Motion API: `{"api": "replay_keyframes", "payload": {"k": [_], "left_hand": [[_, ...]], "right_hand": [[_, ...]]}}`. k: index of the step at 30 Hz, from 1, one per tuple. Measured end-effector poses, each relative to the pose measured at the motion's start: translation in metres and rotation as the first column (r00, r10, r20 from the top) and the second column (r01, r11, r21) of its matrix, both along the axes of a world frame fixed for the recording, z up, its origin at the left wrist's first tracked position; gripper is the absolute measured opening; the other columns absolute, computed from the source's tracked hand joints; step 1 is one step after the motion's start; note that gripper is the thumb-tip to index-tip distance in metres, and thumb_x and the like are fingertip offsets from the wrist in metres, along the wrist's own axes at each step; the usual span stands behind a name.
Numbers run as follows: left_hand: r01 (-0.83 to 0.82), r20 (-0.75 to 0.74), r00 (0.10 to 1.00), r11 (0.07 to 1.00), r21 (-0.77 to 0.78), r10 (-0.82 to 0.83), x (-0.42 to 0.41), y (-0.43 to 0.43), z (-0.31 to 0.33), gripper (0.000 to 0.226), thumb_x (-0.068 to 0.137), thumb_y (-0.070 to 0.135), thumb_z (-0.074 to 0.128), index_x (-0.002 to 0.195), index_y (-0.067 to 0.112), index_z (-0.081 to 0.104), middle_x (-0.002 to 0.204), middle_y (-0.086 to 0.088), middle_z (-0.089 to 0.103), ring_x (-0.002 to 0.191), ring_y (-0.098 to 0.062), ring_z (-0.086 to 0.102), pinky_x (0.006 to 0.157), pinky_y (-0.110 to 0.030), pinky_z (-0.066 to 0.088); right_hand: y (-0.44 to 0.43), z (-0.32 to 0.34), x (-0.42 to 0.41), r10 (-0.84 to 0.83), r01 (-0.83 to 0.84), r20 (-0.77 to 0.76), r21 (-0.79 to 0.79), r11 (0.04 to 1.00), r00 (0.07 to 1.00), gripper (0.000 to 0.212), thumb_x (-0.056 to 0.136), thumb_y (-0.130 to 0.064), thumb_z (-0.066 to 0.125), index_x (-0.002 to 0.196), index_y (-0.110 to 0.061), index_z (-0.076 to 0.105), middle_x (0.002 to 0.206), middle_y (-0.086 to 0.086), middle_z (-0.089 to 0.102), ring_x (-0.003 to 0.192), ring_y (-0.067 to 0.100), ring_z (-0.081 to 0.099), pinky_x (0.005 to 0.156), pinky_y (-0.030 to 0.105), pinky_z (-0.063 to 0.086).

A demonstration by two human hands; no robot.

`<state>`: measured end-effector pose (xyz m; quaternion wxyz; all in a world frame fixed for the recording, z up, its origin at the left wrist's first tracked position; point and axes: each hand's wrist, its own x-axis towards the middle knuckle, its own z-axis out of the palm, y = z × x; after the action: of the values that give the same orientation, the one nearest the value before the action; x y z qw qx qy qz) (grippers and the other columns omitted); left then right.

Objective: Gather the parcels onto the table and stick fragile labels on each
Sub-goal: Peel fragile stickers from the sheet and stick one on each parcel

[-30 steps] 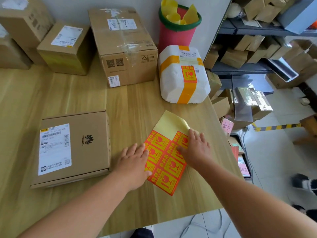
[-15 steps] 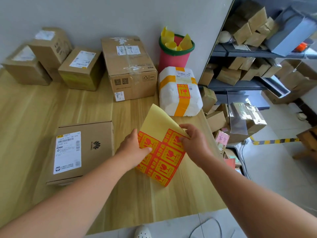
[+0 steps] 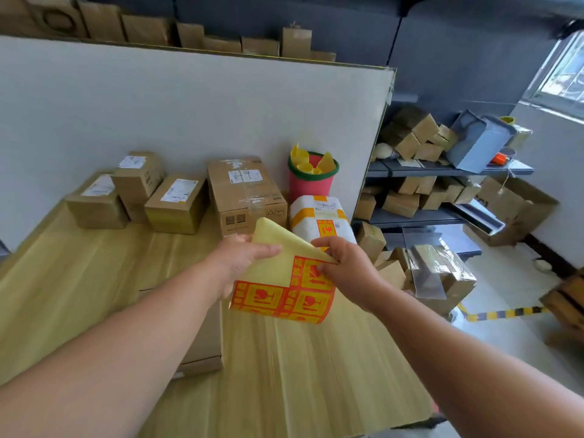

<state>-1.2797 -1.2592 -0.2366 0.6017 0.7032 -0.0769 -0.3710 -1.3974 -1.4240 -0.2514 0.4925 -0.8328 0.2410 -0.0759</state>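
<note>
Pale wood counter (image 3: 300, 374) against a white partition (image 3: 189, 105), crammed shelves (image 3: 420, 168) beside it. My left hand (image 3: 243, 260) and right hand (image 3: 346, 267) pinch the label sheet (image 3: 284, 298): yellow backing, red-orange stickers.

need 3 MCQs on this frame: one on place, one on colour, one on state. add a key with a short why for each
1. Where is the white parcel?
A) on the table, in front of the bucket
B) on the floor
C) on a shelf

2. What colour is the bucket's rim?
A) blue
B) green
C) black

3. How is the label sheet now?
A) lying flat
B) rolled up inside the bucket
C) held up by both hands

Key:
1 A, it stands on the table right in front of the bucket.
2 B, a green band rings the red bucket's top.
3 C, the left hand and the right hand grip it above the table.
</note>
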Motion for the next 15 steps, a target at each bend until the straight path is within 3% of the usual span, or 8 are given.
{"api": "replay_keyframes", "payload": {"k": [4,6,8,10,13,15], "left_hand": [[-0.002,-0.066,0.998,0.998,-0.066,-0.002,-0.006,0.008,0.015,0.025,0.081,0.005,0.069,0.105,0.011,0.061,0.102,-0.020,0.069,0.096,-0.037,0.065,0.084,-0.050,0.052],[-0.039,-0.074,0.997,0.993,-0.112,0.031,-0.009,0.010,0.020,0.025,0.082,0.004,0.066,0.105,0.011,0.061,0.104,-0.022,0.067,0.096,-0.038,0.064,0.086,-0.052,0.051],[-0.086,-0.068,0.995,0.984,-0.155,0.077,-0.012,0.010,0.024,0.020,0.084,0.001,0.062,0.101,0.012,0.061,0.098,-0.021,0.066,0.085,-0.035,0.064,0.079,-0.047,0.052],[-0.121,-0.059,0.992,0.974,-0.193,0.112,-0.015,0.009,0.027,0.018,0.085,0.000,0.060,0.099,0.011,0.061,0.092,-0.020,0.066,0.080,-0.033,0.063,0.076,-0.045,0.052],[-0.113,-0.051,0.993,0.967,-0.229,0.104,-0.020,0.010,0.030,0.019,0.085,-0.001,0.057,0.099,0.011,0.064,0.092,-0.021,0.067,0.084,-0.034,0.063,0.083,-0.049,0.051],[-0.082,-0.061,0.996,0.967,-0.239,0.069,-0.024,0.011,0.032,0.021,0.085,-0.003,0.053,0.097,0.009,0.064,0.089,-0.022,0.066,0.081,-0.034,0.063,0.079,-0.046,0.051]], "right_hand": [[0.010,0.012,0.003,-0.194,0.218,0.124,-0.236,0.947,0.973,0.055,0.083,-0.013,0.071,0.132,-0.024,0.050,0.126,-0.005,0.052,0.113,0.015,0.053,0.092,0.037,0.050],[0.020,0.018,0.002,-0.261,0.326,0.224,-0.335,0.884,0.939,0.051,0.081,-0.021,0.073,0.127,-0.022,0.052,0.124,-0.006,0.049,0.115,0.014,0.049,0.096,0.038,0.045],[0.033,0.021,0.000,-0.214,0.293,0.238,-0.377,0.878,0.947,0.036,0.083,-0.027,0.072,0.115,-0.020,0.057,0.112,-0.007,0.050,0.106,0.013,0.049,0.087,0.030,0.042],[0.047,0.018,-0.001,-0.157,0.232,0.215,-0.390,0.891,0.964,0.027,0.085,-0.031,0.070,0.106,-0.017,0.060,0.103,-0.008,0.051,0.099,0.012,0.051,0.079,0.026,0.038],[0.059,0.015,0.003,-0.160,0.229,0.237,-0.300,0.926,0.958,0.028,0.086,-0.035,0.069,0.107,-0.017,0.062,0.104,-0.007,0.057,0.098,0.012,0.054,0.083,0.027,0.043],[0.063,0.016,0.005,-0.174,0.231,0.238,-0.236,0.944,0.955,0.029,0.086,-0.037,0.067,0.107,-0.018,0.062,0.104,-0.006,0.059,0.098,0.011,0.055,0.084,0.027,0.045]]}}
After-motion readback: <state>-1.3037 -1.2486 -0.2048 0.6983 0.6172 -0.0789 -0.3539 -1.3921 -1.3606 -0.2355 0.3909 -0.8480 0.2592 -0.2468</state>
